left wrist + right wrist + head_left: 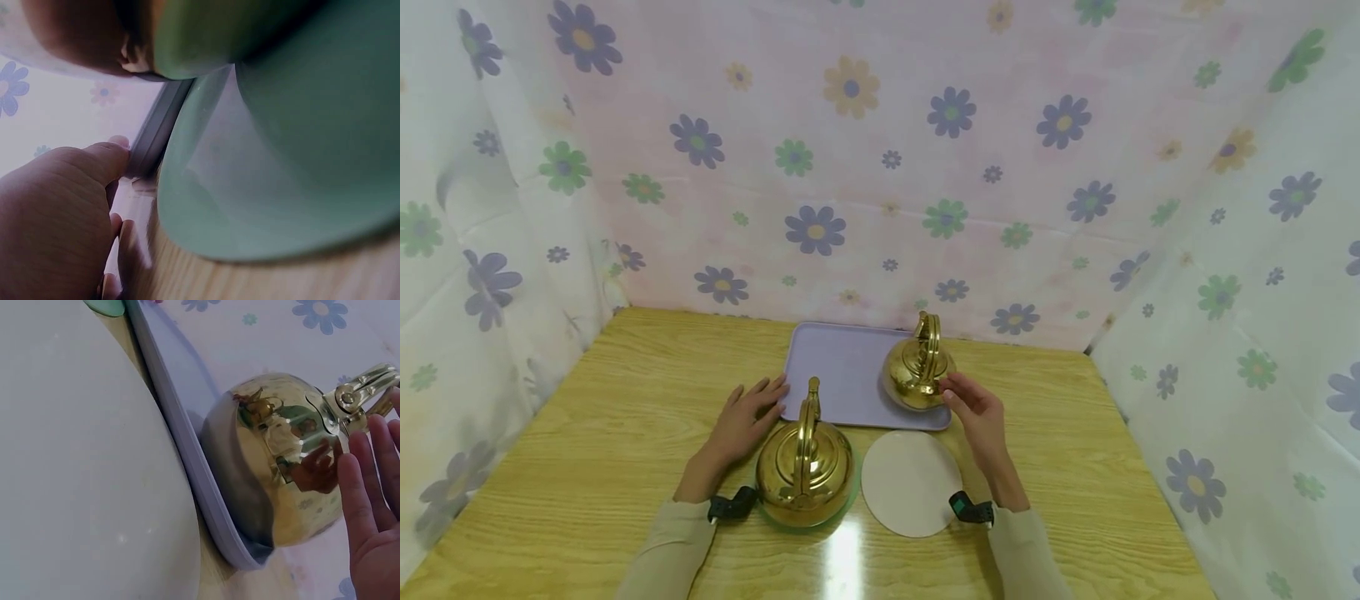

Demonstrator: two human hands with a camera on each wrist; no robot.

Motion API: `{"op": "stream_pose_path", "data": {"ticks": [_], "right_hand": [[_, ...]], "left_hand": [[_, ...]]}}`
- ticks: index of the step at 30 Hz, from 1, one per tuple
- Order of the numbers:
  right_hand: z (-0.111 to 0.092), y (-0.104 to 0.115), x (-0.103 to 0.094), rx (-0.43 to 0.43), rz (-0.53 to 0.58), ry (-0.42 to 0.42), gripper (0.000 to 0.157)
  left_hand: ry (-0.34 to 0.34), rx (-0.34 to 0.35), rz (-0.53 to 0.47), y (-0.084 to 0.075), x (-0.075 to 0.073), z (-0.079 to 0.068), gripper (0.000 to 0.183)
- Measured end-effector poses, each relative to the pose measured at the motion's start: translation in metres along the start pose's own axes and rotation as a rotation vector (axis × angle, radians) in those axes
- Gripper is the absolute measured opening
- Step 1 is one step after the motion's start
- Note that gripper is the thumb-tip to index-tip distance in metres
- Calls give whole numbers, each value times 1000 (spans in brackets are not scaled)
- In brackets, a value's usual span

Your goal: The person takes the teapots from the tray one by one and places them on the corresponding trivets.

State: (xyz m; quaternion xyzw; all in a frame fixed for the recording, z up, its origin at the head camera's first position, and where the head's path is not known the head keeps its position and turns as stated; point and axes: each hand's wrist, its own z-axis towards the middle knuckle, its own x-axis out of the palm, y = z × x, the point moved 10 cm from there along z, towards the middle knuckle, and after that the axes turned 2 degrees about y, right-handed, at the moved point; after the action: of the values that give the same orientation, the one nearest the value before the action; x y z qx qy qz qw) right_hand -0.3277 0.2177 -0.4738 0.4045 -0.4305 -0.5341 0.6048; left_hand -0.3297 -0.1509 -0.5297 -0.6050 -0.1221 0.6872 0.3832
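A brass kettle (919, 372) stands on the right part of a lilac tray (842, 375). My right hand (977, 412) is at this kettle's right side, fingers extended beside its body; in the right wrist view the fingertips (351, 469) overlap the brass. The left hand (743, 423) lies at the tray's left edge, fingers stretched forward, with the thumb (109, 159) against the tray rim in the left wrist view. Close to that hand, a larger brass kettle (805, 475) with an upright handle sits on a green round mat (855, 498).
A cream round mat (912, 483) lies between the larger kettle and my right forearm, just in front of the tray. Flowered cloth (880, 167) hangs behind and at both sides of the wooden table (685, 358). Both wrists wear black straps.
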Motion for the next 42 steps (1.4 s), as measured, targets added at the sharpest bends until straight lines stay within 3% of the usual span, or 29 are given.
{"op": "stream_pose_path", "data": {"ticks": [8, 30, 42], "right_hand": [[11, 5, 3, -8, -35, -56, 34], [43, 21, 27, 19, -73, 9, 36], [51, 18, 38, 66, 1, 71, 40]], "left_hand": [[3, 1, 6, 2, 3, 1, 44], [-1, -5, 1, 2, 0, 1, 43], [5, -16, 6, 2, 0, 0, 43]]}}
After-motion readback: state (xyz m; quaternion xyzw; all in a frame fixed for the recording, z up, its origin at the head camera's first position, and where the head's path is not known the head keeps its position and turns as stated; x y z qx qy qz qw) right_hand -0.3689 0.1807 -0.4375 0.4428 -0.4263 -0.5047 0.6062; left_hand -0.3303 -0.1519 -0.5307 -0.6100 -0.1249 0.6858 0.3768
